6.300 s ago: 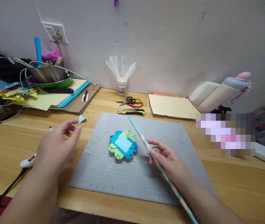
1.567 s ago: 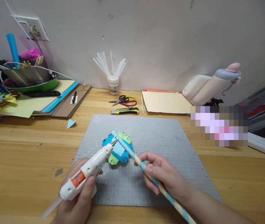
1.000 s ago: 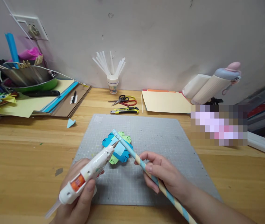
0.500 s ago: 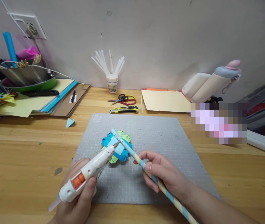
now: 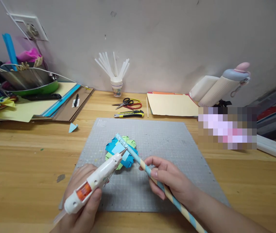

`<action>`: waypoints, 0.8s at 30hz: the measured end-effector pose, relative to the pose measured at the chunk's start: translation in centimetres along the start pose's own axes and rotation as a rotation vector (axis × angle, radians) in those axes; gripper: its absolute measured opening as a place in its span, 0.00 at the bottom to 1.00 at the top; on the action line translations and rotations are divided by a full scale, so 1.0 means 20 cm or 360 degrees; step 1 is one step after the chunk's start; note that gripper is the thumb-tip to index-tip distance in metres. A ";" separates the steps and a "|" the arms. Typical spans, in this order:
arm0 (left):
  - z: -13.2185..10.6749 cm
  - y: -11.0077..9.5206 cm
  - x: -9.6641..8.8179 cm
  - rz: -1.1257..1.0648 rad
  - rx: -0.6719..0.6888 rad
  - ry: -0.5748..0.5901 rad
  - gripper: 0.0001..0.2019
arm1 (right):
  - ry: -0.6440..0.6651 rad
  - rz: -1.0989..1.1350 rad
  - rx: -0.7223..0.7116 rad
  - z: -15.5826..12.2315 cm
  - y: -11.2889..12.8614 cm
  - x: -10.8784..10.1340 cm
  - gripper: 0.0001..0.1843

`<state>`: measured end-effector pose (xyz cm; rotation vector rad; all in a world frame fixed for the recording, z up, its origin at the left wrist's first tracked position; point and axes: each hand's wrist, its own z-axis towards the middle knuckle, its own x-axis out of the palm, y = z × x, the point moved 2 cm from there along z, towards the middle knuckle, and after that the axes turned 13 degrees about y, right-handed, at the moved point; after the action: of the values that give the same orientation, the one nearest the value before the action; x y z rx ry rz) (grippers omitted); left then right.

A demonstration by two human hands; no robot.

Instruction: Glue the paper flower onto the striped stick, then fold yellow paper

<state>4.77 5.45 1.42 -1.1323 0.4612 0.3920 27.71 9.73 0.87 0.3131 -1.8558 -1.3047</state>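
Observation:
My left hand [image 5: 83, 197] is closed around a white glue gun [image 5: 101, 174] with an orange part showing in its side and a clear glue stick out of its back. Its metal nozzle points at a blue-and-cream striped stick [image 5: 157, 183], close to or touching it. Several clear blobs of glue sit along the stick's far end. My right hand [image 5: 167, 179] grips that stick midway. Below the stick's far end, a folded paper flower [image 5: 125, 160] in blue and green, with a light blue centre, lies on the grey cutting mat [image 5: 177, 142].
Scissors [image 5: 128, 104] and a yellow-black utility knife [image 5: 129, 114] lie beyond the mat. A paper cup [image 5: 116, 87] holds white glue sticks. Cream paper [image 5: 173, 105] and a bottle [image 5: 222, 85] are at right; a metal pot [image 5: 28, 79] stands at left.
The glue gun has shifted slightly right in my left hand, its nozzle a little further along the stick. My right hand and the stick look nearly unmoved.

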 end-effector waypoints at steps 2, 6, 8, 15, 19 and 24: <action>-0.01 0.03 0.00 0.0013 0.0082 0.0127 0.08 | 0.0001 -0.0006 0.0001 0.00 0.00 0.00 0.13; -0.01 0.04 -0.02 0.0041 0.0103 0.0212 0.08 | 0.0009 -0.0012 0.0000 0.00 0.00 0.00 0.13; -0.01 0.04 -0.02 0.0070 0.0103 0.0218 0.08 | 0.0000 -0.0017 0.0006 0.00 0.00 0.00 0.14; -0.02 0.05 -0.01 0.0029 0.0083 0.0126 0.08 | -0.0014 -0.0041 0.0013 0.00 0.01 0.01 0.14; -0.01 0.02 -0.01 -0.0020 0.0107 0.0135 0.08 | -0.0005 -0.0019 0.0001 0.00 0.01 0.00 0.13; 0.04 -0.06 -0.01 0.0020 0.0136 0.0108 0.09 | -0.0030 -0.0033 0.0018 0.00 0.00 0.00 0.14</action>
<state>5.31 5.63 2.70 -1.0626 0.5402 0.3428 27.68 9.77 0.91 0.3278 -1.8809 -1.3159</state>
